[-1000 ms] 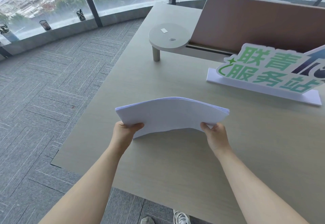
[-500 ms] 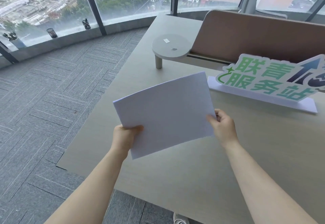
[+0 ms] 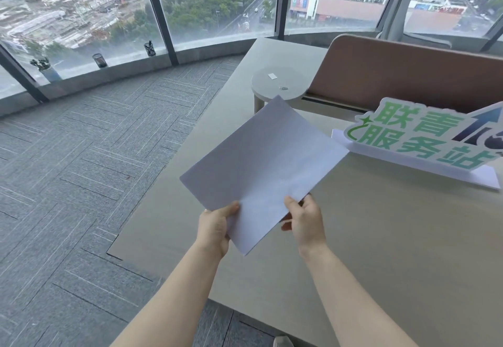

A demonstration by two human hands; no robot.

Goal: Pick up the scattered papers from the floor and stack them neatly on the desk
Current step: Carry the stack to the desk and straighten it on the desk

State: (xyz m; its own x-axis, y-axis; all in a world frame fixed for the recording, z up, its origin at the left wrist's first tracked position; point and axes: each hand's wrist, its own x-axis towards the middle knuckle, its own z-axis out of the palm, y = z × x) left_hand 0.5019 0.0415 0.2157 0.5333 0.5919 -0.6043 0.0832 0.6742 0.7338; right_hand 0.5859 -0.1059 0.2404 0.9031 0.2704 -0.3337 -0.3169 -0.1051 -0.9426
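Note:
A stack of white papers (image 3: 265, 167) is held up in the air above the beige desk (image 3: 381, 237), tilted like a diamond with one corner pointing down. My left hand (image 3: 215, 228) grips the lower left edge with the thumb on top. My right hand (image 3: 306, 220) grips the lower right edge, close to the bottom corner. The stack faces me and hides part of the desk behind it.
A green and white lettered sign (image 3: 424, 140) stands on the desk at the right. A small round shelf (image 3: 280, 85) with a clip juts out by a brown divider panel (image 3: 408, 74). Grey carpet (image 3: 81, 169) lies left, with windows beyond.
The stack went from lying flat and bowed between my hands to upright, then turned clockwise. Both hands slid toward its bottom corner and moved closer together.

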